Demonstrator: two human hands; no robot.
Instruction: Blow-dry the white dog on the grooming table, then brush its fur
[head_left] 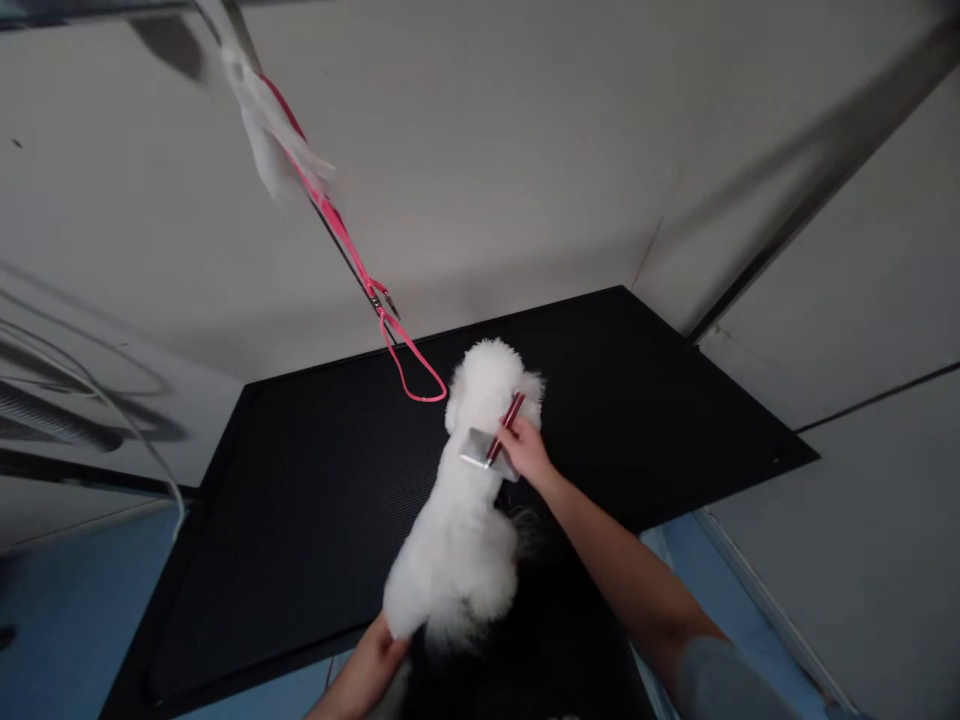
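Note:
A fluffy white dog (457,540) is on a black table, its head toward the far side and its rear toward me. In my right hand (527,452) is a slicker brush (478,446) with a dark red handle and a flat silvery head. The brush head lies against the fur at the dog's neck and upper back. My left hand (373,660) grips the dog low at its left hindquarters, with the fingertips hidden in or behind the fur.
The black grooming table (315,480) has a ribbed top and stands near a pale wall (510,170). A pink loop leash (411,370) hangs from a slanting metal arm wrapped in white material (274,140). A grey hose (60,415) and a pale cable are at left.

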